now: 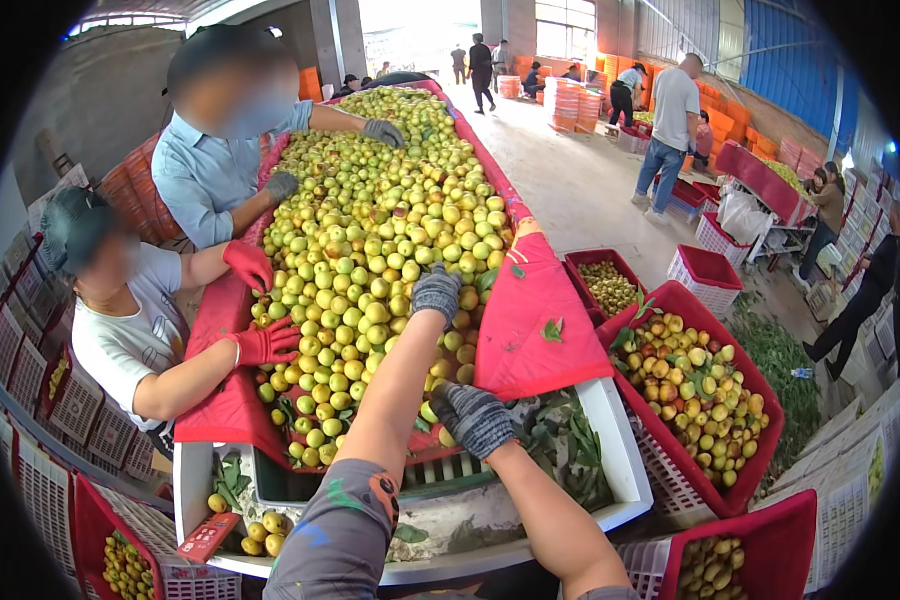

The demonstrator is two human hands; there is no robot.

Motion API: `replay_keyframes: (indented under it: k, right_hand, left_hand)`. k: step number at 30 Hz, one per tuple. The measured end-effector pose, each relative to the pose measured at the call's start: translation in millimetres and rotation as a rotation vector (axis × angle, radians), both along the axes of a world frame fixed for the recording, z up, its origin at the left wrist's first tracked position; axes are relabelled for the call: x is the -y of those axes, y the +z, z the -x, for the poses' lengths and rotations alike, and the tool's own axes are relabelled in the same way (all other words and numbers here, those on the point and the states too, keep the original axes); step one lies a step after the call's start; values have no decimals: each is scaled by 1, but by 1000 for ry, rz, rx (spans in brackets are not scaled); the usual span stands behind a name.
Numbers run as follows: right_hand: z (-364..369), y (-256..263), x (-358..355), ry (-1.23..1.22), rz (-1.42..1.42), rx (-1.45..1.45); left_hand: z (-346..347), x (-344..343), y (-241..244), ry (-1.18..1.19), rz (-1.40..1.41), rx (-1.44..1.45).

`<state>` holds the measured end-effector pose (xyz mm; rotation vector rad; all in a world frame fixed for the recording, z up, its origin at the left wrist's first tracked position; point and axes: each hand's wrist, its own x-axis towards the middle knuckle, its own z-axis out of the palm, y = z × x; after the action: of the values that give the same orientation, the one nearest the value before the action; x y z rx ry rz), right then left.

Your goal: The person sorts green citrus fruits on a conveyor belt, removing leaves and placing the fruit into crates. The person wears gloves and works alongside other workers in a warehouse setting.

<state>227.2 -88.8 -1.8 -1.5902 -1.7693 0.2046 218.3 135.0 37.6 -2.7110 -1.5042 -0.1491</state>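
Note:
A long heap of small, round yellow-green fruit (367, 262) covers a sorting table lined with red padded cloth (540, 322). My left hand (436, 294), in a grey knit glove, reaches into the heap with its fingertips among the fruit. Whether it grips one is hidden. Nearer to me, my right hand (474, 421) wears a matching glove and hovers at the heap's front edge, fingers curled beside a few fruits; its palm is hidden. Below both hands, a white tray (624, 450) holds green leaves (570, 442) around a slatted opening (435, 471).
At left, a co-worker's red gloves (268, 342) and another's grey gloves (382, 132) touch the heap. Red-lined crates of fruit (697, 397) stand at right, more crates (120, 566) at lower left. A red packet (208, 537) and loose fruits (266, 531) lie in the tray.

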Motion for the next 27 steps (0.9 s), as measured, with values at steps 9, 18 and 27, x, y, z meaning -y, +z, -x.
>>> replay_keyframes:
  k: [9,18,27]
  right_hand:
    - [11,1,-5,21,14,-12]
    - [2,-5,-7,35,54,276]
    - [6,-12,-5,54,-107,-57]
  left_hand:
    - [4,11,-5,-54,37,502]
    - [-12,114,25,-620,830,1081]
    - [125,95,-5,127,123,41]
